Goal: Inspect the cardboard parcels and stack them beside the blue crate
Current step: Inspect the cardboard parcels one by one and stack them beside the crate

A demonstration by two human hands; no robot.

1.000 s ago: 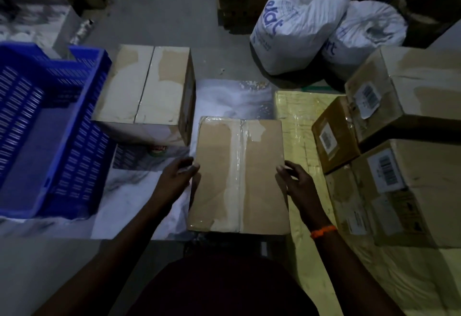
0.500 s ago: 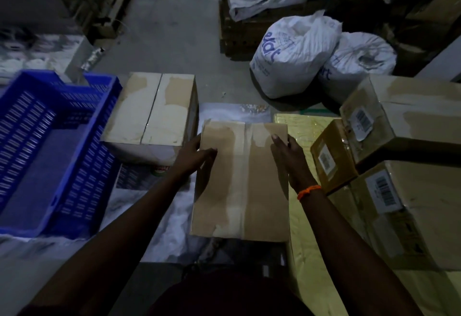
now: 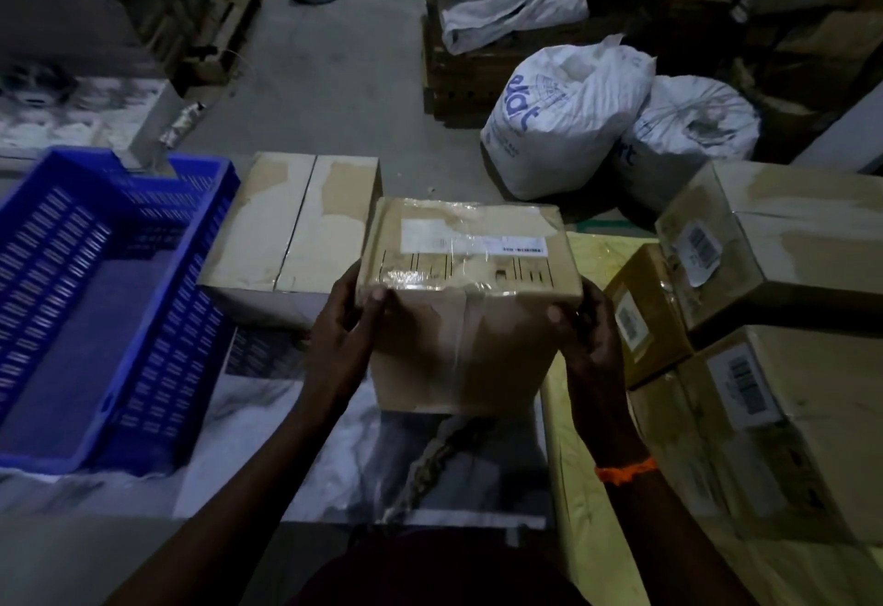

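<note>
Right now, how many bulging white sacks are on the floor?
2: the blue-lettered sack at far centre, and the second sack beside it on the right. Others may be hidden.

Crate (image 3: 157,366) sits far left on the table (image 3: 296,462). The flat parcel (image 3: 291,223) is just right of it. The held parcel (image 3: 468,314) is centre, off the table and in front of the flat one, with the left hand (image 3: 341,342) on its left side and the right hand (image 3: 590,342) on its right. Far right: upper parcel (image 3: 802,232) on lower parcel (image 3: 812,438), small parcel (image 3: 645,318) at their left. Two sacks (image 3: 564,113) on the floor behind.
</note>
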